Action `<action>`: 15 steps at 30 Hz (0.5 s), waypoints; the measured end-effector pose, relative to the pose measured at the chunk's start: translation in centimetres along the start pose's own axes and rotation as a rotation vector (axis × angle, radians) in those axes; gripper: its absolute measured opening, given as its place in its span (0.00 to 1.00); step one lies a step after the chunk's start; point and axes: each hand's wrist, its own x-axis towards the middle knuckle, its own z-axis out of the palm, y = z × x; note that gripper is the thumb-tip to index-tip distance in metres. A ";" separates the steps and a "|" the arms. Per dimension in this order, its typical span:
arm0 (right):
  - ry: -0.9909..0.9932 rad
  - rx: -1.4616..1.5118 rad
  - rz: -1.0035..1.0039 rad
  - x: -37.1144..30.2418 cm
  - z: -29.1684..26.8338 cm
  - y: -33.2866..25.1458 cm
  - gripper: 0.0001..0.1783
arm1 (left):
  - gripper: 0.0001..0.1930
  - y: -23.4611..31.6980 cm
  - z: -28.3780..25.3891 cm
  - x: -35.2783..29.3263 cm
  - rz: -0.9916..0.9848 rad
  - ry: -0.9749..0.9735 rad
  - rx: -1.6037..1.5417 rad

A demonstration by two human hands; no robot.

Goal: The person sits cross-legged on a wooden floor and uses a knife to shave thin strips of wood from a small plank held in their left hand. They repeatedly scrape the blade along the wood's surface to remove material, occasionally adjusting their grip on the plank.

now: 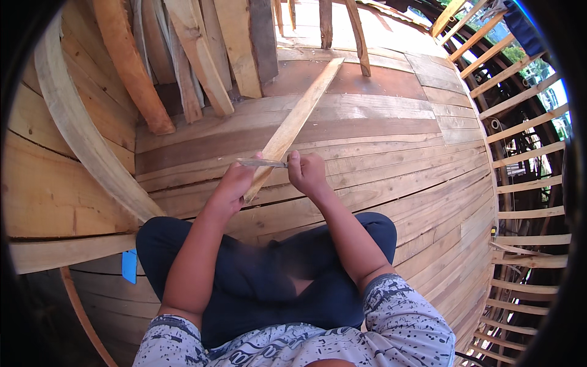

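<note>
A long pale wooden strip (302, 114) slants from just in front of my lap toward the far side. My left hand (237, 183) is closed on its near part, from the left edge. In my right hand (307, 174), closed in a fist just right of the strip, is the handle of a knife (264, 163). The blade points left and lies across the strip, its tip beside the thumb of my left hand. Whether the blade's edge cuts into the wood cannot be made out. My crossed legs (183, 244) in dark trousers are under my forearms.
I sit on a plank floor (391, 177). Several boards (202, 61) lean at the far left, beside a curved timber (79, 128) along the plank wall. Two posts (325, 24) stand at the far side. A row of slats (531, 188) edges the right. A blue piece (129, 266) is near my left knee.
</note>
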 end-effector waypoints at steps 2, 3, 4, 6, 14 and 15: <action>0.071 -0.059 0.162 1.0 -0.6 1.2 0.32 | 0.22 -0.5 -1.0 0.9 -0.061 -0.092 -0.074; 0.107 -0.097 0.235 1.6 -1.0 1.8 0.31 | 0.21 -0.4 -0.8 0.9 -0.060 -0.097 -0.063; 0.149 -0.081 0.217 1.5 -0.7 1.8 0.31 | 0.21 -0.3 -0.4 0.9 -0.058 -0.101 -0.052; 0.079 -0.048 0.232 0.6 -0.2 1.2 0.31 | 0.20 -0.1 0.1 0.8 -0.052 -0.078 -0.043; 0.087 -0.097 0.177 1.2 -0.6 2.0 0.29 | 0.19 -0.3 -0.5 0.8 -0.059 -0.163 -0.123; 0.102 -0.123 0.252 1.8 -0.9 2.1 0.29 | 0.19 -0.3 -0.7 1.0 -0.083 -0.184 -0.141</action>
